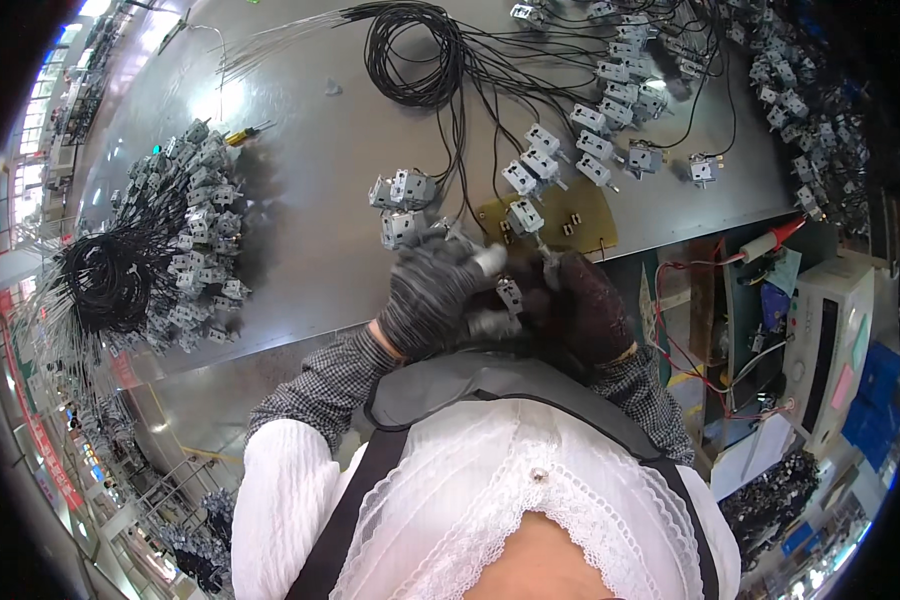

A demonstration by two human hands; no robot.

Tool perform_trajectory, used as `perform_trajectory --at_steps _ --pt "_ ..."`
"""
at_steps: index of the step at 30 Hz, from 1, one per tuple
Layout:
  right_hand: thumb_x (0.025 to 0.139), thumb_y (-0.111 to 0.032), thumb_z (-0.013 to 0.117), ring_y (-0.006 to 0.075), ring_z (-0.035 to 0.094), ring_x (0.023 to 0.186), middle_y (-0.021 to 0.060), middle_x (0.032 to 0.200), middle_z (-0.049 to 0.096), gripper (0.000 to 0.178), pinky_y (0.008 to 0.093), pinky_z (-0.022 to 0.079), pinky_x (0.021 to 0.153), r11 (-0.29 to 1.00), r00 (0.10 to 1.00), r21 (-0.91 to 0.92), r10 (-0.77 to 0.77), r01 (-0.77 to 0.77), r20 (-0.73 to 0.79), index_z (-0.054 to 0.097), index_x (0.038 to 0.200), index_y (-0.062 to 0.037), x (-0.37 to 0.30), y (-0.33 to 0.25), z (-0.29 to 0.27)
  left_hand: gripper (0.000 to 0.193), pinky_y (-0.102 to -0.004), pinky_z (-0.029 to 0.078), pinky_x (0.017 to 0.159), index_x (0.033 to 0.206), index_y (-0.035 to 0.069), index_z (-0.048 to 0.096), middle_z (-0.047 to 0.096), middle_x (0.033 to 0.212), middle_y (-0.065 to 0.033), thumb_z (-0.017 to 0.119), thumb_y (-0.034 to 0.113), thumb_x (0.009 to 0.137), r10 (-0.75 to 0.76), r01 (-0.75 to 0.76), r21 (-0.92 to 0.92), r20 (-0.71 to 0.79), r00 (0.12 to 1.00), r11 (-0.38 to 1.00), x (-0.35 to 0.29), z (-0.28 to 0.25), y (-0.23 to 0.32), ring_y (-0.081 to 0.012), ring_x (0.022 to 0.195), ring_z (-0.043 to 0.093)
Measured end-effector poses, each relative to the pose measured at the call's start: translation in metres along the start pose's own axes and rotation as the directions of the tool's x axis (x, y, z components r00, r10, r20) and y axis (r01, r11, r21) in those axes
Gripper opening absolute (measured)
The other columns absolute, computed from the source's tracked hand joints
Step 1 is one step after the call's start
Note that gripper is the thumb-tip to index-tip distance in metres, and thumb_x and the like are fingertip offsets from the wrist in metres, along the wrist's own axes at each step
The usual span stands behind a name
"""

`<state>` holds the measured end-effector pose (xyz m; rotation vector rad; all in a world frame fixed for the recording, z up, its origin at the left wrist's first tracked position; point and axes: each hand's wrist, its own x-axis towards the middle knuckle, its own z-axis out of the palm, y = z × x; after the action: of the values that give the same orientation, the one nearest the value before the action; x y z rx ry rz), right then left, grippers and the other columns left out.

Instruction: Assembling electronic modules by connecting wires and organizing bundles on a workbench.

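Note:
Both hands are gloved and close together at the table's near edge. My left hand (432, 298), in a grey striped glove, has its fingers curled beside a cluster of small silver metal switch-like blocks (400, 228); what it grips is hidden. My right hand (592, 312), in a dark maroon glove, is curled by a small metal tip (550, 265); its fingertips are dark and partly blurred. Between the hands hangs a metal block (509, 294), with another blurred below. Just beyond, a similar block (525, 216) rests on a brown board (595, 218).
A coil of black cable (410, 55) lies at the back, its leads running to several blocks. On the left sits a large bundle of blocks (205, 215) near a yellow-handled screwdriver (245, 134). A red-tipped probe (770, 240) and a beige instrument box (830, 340) are at right.

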<state>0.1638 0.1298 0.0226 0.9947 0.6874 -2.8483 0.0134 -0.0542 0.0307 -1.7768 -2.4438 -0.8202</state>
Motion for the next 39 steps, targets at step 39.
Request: perform_trajectory --at_steps 39 --pt "0.101 -0.022 0.072 0.0199 0.068 0.093 0.0122 0.098 0.068 0.023 0.0413 0.056 0.083 0.992 0.987 -0.119 0.055 -0.036 0.153 0.065 0.113 -0.0035 0.012 0.014 -0.007 0.051 -0.0524 0.036 0.121 0.114 0.010 0.078 0.078 0.086 -0.0098 0.073 0.057 0.094 -0.099 0.099 0.000 0.111 0.989 0.995 0.051 0.030 -0.037 -0.0295 0.085 0.076"
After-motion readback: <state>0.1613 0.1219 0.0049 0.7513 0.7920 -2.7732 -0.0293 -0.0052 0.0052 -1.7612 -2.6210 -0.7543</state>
